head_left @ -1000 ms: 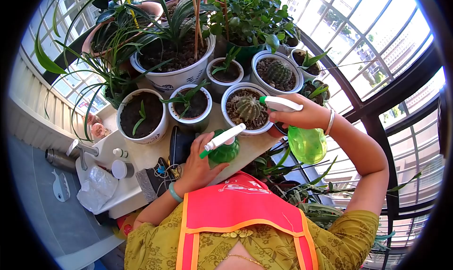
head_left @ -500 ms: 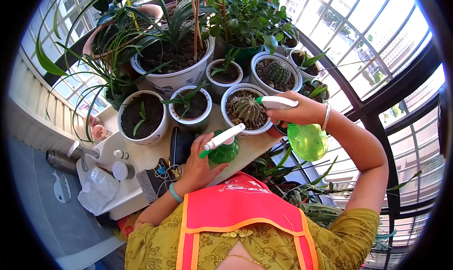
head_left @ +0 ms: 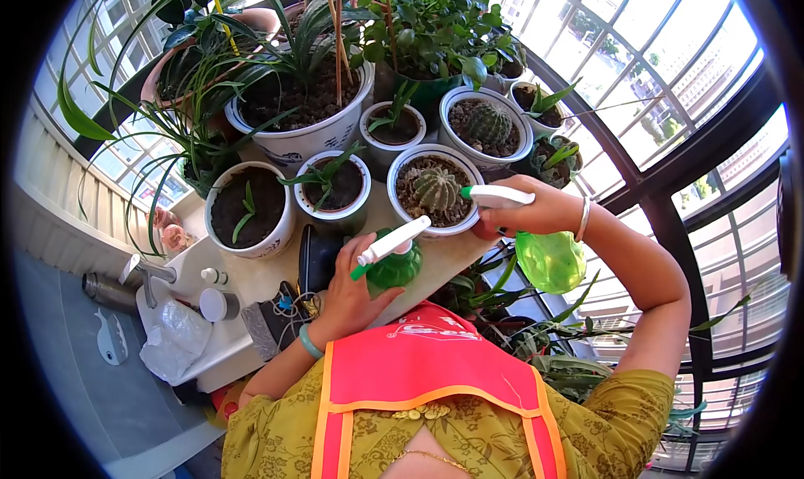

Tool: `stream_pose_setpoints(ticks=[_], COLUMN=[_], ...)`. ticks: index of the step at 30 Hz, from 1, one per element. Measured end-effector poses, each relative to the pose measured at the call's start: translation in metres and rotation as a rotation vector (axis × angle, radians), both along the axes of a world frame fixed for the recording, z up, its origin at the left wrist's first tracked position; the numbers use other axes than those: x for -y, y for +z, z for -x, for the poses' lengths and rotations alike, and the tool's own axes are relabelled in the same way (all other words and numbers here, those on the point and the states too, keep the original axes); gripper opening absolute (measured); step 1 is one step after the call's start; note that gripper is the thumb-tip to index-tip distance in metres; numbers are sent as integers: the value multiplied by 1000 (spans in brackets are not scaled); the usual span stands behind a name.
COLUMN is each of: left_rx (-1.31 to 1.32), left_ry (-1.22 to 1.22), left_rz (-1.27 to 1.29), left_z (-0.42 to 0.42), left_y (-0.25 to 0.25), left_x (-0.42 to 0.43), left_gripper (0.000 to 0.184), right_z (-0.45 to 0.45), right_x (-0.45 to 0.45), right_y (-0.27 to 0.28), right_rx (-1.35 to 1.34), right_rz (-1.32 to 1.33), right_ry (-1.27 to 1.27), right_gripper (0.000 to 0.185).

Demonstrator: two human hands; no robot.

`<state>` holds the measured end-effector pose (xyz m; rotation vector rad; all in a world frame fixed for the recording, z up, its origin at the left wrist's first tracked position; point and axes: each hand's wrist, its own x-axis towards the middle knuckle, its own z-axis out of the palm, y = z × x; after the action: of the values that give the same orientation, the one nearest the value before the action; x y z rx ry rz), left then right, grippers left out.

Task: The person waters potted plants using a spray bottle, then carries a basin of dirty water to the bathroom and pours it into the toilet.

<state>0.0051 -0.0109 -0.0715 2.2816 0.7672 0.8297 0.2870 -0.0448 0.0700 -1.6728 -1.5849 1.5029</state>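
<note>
My right hand is closed round the neck and trigger of a light green spray bottle with a white head. Its green nozzle points left at a round ribbed cactus in a white pot, just short of the plant. My left hand curls round a darker green spray bottle that stands on the counter. That bottle's white head slants above my fingers, which it partly hides. A second cactus grows in the white pot behind.
Small potted seedlings and a large white planter crowd the counter. A sink tap, a plastic bag and a jar are at left. Leafy plants grow below at right, beside the barred window.
My right hand and its spray bottle have shifted slightly right and down, so the nozzle is a bit farther from the cactus. My left hand stays at the darker bottle.
</note>
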Motion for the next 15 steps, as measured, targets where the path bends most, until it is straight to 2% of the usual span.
stream_pose_setpoints(ticks=[9, 12, 15], left_rx=[-20, -11, 11], left_ry=[8, -8, -2], left_rz=[35, 40, 42], left_z=[1, -1, 1], left_y=[2, -2, -3], left_x=[1, -1, -1], left_gripper=[85, 85, 85], right_z=[7, 12, 18], right_x=[2, -1, -2], right_y=[-13, -12, -11], right_rx=[-3, -30, -60], right_rz=[-12, -92, -56], right_ry=[41, 72, -22], right_gripper=[17, 19, 21])
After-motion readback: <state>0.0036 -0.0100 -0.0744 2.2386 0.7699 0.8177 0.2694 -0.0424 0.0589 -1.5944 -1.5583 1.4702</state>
